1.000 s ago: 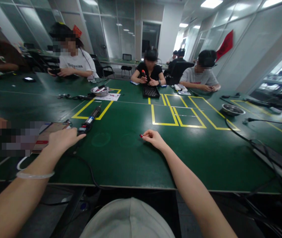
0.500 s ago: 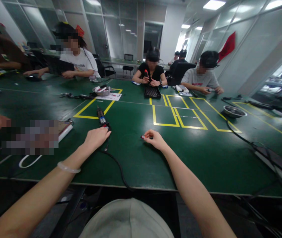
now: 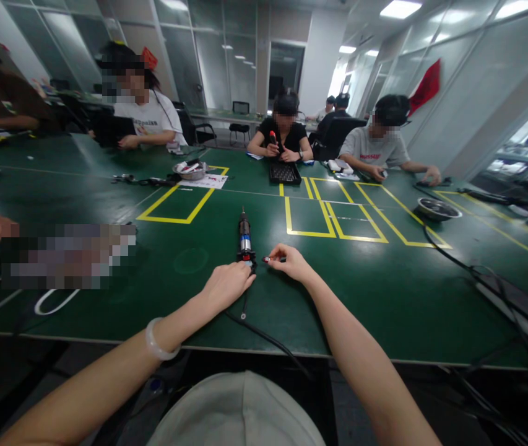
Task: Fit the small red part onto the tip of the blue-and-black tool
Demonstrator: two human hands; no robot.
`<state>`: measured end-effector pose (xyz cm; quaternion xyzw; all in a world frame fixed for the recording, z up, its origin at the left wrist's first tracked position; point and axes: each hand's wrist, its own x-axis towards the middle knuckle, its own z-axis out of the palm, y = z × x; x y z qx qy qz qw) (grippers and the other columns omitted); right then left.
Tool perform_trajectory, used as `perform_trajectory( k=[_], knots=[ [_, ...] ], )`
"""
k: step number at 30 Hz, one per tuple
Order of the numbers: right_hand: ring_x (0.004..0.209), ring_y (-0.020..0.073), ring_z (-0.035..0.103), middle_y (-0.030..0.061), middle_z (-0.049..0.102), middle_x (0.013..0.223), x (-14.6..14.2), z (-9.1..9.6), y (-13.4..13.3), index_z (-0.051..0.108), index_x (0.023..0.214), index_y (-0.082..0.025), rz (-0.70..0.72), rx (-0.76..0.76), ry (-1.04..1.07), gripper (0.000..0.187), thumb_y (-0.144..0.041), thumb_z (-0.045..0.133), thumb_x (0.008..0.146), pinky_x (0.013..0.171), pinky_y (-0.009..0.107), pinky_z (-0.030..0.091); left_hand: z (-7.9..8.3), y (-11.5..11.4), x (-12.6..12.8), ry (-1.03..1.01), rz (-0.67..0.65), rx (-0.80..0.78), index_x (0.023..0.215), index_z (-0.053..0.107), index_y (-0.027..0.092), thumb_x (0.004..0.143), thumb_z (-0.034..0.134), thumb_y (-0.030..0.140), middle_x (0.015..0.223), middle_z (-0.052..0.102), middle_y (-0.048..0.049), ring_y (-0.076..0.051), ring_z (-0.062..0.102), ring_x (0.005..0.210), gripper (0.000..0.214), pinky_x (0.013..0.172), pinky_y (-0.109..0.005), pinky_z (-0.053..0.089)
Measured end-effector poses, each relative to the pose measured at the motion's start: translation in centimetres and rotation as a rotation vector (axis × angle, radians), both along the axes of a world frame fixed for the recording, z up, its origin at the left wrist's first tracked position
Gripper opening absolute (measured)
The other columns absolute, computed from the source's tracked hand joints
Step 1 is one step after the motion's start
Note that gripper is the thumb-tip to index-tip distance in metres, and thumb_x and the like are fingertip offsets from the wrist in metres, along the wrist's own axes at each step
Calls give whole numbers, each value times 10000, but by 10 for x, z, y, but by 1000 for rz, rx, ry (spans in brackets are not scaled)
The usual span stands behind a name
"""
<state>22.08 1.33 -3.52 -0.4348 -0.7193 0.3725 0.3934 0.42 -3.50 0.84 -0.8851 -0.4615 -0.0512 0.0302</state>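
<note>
My left hand [image 3: 230, 285] is closed on the rear end of an electric screwdriver [image 3: 244, 238], whose bit points away from me toward the far side of the table. The tool has a dark front, a blue band and a silver ring, and a black cable [image 3: 270, 339] trails from it toward the table's front edge. Just to its right, my right hand [image 3: 290, 261] pinches a small red and silver piece [image 3: 266, 260] between thumb and fingers. That piece is too small to name. A short gap separates it from the screwdriver.
Yellow tape rectangles [image 3: 311, 235] mark the green table [image 3: 189, 322]. A metal bowl [image 3: 439, 209] stands on the right, another bowl [image 3: 191, 170] further back. A black tray [image 3: 285, 173] lies before a co-worker. Cables run along the right; a blurred-out object [image 3: 71, 257] lies left.
My left hand has moved right with the screwdriver, bringing it close beside my right hand. The cable has shifted right too. My right hand has barely moved, still pinching the small piece.
</note>
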Motion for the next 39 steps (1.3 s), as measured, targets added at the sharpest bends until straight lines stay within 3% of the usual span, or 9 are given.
perform_trajectory(
  k=[8,13,17,20,23,30,39],
  knots=[
    [633,120,535,-6,628,714,1,1,-3,619,785,-160,100,-63,-112,184,-288,724,705,627,243,429,-4,-15,9,-20,-129,1,868,651,170,937,445,352,902,677,-125,-229,629,823,284,670,-311,445],
    [614,115,521,-17,601,677,-1,2,-4,610,800,-156,134,-97,-45,252,-321,762,687,604,235,416,0,-17,2,-50,-150,-25,865,642,185,968,357,420,918,673,-89,-206,623,849,384,684,-295,438],
    [590,103,507,-37,574,646,-4,2,-4,584,823,-156,143,-156,28,278,-303,769,676,592,225,409,6,-13,-1,-166,16,-44,931,625,216,973,265,505,941,642,-51,-190,612,871,463,675,-282,449],
    [599,103,514,-32,580,655,-6,2,-5,577,801,-155,168,-181,71,270,-289,769,667,609,232,422,5,-2,-1,-274,145,-38,1226,546,255,964,277,507,1204,572,-70,-217,573,1069,452,762,-312,486],
    [616,109,530,-24,589,669,-6,1,-5,588,800,-153,188,-205,106,252,-292,757,674,620,238,430,0,8,1,-292,132,-135,1417,394,318,943,305,537,1440,404,-73,-262,500,1222,529,889,-390,489],
    [627,112,548,-8,613,684,-7,-1,-3,608,799,-145,198,-202,138,188,-272,709,705,634,244,433,-4,17,11,-233,95,-227,1388,472,314,852,410,654,1518,307,-97,-353,449,1266,637,976,-498,441],
    [605,114,543,-6,627,677,-9,-1,-4,612,776,-150,191,-184,177,213,-310,731,702,621,245,428,-4,23,20,-171,136,-212,1335,520,353,798,504,646,1501,315,-109,-373,448,1243,612,913,-527,458]
  ],
)
